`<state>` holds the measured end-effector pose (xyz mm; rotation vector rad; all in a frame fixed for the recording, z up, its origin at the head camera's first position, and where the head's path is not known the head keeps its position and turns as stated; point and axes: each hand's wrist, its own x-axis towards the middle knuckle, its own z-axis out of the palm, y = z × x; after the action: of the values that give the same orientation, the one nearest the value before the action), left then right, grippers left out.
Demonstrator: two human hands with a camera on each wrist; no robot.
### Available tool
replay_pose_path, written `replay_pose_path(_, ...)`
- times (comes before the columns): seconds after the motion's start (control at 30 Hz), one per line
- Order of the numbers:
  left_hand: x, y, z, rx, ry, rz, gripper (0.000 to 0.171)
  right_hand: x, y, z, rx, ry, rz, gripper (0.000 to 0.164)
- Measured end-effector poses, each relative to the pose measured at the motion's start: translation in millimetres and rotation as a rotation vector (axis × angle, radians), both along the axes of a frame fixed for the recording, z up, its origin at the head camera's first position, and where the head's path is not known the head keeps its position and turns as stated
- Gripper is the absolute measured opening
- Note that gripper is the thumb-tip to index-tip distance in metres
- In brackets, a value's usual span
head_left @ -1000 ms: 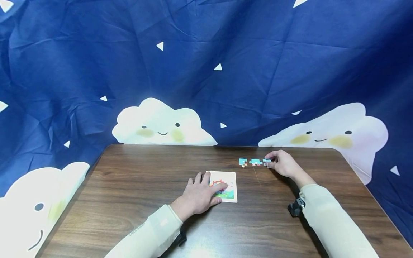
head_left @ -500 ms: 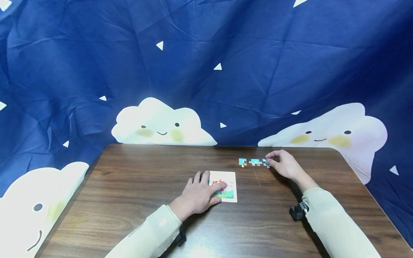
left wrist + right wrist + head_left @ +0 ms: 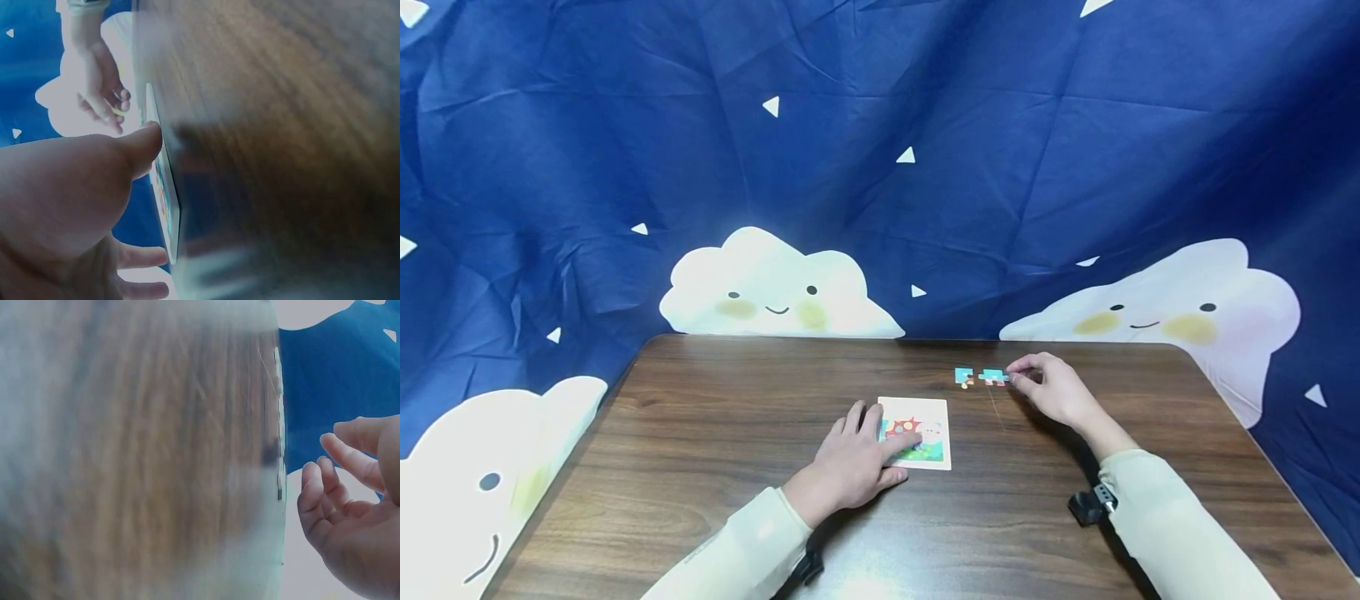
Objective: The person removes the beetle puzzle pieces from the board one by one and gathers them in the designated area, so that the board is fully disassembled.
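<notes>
My left hand (image 3: 846, 467) lies over the left side of a square picture puzzle board (image 3: 917, 408) with a white border. Its fingers are extended, the index finger across the colourful picture; in the left wrist view the thumb (image 3: 147, 144) overlaps the board's edge. My right hand (image 3: 1056, 392) is at the right end of a short row of light-blue jigsaw pieces. One piece (image 3: 964, 377) lies apart at the left, another piece (image 3: 992, 377) beside the fingertips, which hide the row's end. In the right wrist view the loosely bent fingers (image 3: 312, 494) stand off the tabletop with nothing seen between them.
The brown wooden table (image 3: 737, 400) ends at a blue curtain (image 3: 850, 167) with printed clouds and white triangles. A thin line (image 3: 996, 408) runs on the tabletop below the pieces. Black wrist cameras (image 3: 1090, 504) are strapped on both sleeves.
My right hand has shifted slightly left, and the rightmost piece, visible before, is now mostly hidden at the fingertips. My left hand has slid a little left, uncovering more of the picture.
</notes>
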<state>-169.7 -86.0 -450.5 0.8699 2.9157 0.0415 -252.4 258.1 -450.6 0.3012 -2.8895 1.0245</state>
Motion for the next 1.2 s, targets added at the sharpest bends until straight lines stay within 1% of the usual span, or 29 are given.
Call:
replay_pose_path(0.17,4.4,-2,0.5,-0.023,0.009,0.002,0.054,4.2,-8,1.0,-0.021,0.030,0.024,0.018)
replay_pose_path(0.37,7.7,-6,0.5,-0.022,-0.007,0.010,0.058,7.5,-21,2.6,-0.052,0.048,0.048,0.016)
replay_pose_path(0.53,8.9,-9,-2.7,-0.021,0.025,0.007,0.059,9.8,-32,3.6,-0.052,0.052,0.076,0.015)
replay_pose_path(0.6,9.4,-10,-3.7,-0.006,0.041,0.001,0.058,10.5,-37,4.0,-0.065,0.042,0.092,0.015)
replay_pose_path(0.8,9.8,-12,-2.8,0.056,0.051,-0.015,0.054,11.9,-51,6.2,-0.095,0.005,0.134,0.015)
replay_pose_path(0.87,10.3,-12,-2.0,0.050,0.053,-0.018,0.053,11.9,-55,6.3,-0.086,0.001,0.145,0.015)
replay_pose_path(1.0,11.5,-13,-0.7,0.024,0.056,-0.023,0.053,12.5,-63,7.0,-0.079,-0.034,0.167,0.017)
replay_pose_path(1.2,11.4,-13,-3.1,0.000,0.062,-0.028,0.054,13.5,-74,6.6,-0.085,-0.082,0.196,0.017)
